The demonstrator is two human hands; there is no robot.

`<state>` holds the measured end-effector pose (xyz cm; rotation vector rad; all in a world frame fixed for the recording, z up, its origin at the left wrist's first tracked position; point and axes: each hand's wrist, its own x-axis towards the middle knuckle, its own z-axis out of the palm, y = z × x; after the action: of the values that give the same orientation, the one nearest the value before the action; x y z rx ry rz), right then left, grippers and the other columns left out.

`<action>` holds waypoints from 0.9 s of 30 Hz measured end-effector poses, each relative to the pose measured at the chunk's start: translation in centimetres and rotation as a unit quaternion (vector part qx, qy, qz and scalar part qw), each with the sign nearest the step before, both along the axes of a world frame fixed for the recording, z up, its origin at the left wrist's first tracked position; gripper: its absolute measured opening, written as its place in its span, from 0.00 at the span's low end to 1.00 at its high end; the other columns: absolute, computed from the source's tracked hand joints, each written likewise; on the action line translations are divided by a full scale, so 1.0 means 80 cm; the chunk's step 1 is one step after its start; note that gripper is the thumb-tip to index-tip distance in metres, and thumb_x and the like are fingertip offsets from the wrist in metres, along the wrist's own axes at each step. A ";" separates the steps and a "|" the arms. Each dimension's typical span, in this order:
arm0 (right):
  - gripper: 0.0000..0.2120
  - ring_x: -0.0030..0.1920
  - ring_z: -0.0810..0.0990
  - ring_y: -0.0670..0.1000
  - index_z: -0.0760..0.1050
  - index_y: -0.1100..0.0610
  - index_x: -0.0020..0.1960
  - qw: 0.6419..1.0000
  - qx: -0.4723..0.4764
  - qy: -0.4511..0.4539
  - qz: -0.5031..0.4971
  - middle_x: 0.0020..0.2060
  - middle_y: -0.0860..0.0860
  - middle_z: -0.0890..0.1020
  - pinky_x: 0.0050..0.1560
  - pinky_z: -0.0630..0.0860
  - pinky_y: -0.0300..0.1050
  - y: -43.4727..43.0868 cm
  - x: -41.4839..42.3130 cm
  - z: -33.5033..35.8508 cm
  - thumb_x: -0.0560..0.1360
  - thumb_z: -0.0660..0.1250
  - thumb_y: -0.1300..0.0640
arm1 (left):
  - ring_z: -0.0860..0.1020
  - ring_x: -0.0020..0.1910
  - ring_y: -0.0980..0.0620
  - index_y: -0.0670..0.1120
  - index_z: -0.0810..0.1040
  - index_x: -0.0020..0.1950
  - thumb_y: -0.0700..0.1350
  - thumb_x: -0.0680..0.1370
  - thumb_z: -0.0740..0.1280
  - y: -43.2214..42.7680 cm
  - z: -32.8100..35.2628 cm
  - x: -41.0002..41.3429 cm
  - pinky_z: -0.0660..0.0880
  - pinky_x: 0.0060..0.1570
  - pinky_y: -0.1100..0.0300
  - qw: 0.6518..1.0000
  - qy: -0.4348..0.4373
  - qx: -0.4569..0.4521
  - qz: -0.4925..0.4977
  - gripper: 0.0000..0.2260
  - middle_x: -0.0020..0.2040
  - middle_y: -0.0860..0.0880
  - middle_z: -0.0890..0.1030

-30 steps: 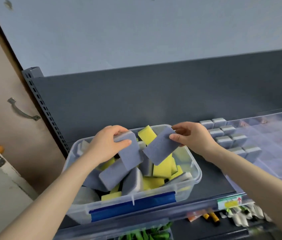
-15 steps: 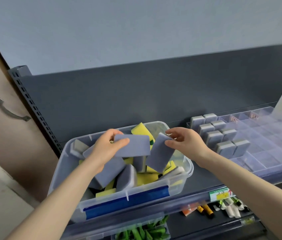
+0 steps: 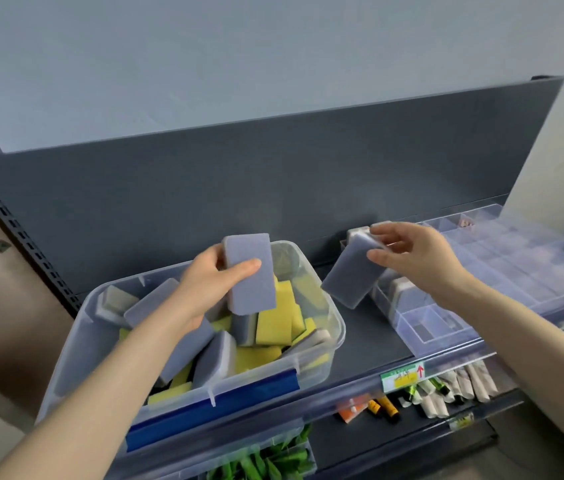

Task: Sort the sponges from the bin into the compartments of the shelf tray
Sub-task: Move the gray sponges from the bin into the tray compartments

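Right hand (image 3: 419, 258) moved gripped sponge (image 3: 349, 282) from bin (image 3: 79, 344) over grey shelf (image 3: 367, 330); left hand (image 3: 204, 285) grips second sponge (image 3: 251, 282).

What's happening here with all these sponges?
A person is moving sponges from a clear bin into a divided clear tray on a shelf. The left hand holds a grey sponge above the bin. The right hand holds a second grey sponge at the tray's left end, where a few sponges already stand. Many grey and yellow ones lie in the bin.
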<state>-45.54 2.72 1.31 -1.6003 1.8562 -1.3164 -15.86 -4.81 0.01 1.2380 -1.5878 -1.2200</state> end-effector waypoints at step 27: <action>0.18 0.46 0.79 0.43 0.79 0.51 0.55 0.989 0.020 0.073 0.127 0.45 0.43 0.81 0.46 0.73 0.30 0.026 -0.324 -0.028 0.67 0.74 0.62 | 0.75 0.52 0.60 0.59 0.74 0.60 0.45 0.73 0.72 0.078 -0.048 -0.336 0.73 0.48 0.64 0.968 -0.161 -0.184 0.052 0.18 0.56 0.55 0.78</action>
<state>-71.42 4.81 -0.94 -1.8836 1.6780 -1.0714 -42.72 1.40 -3.81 1.2967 -1.8542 -0.6396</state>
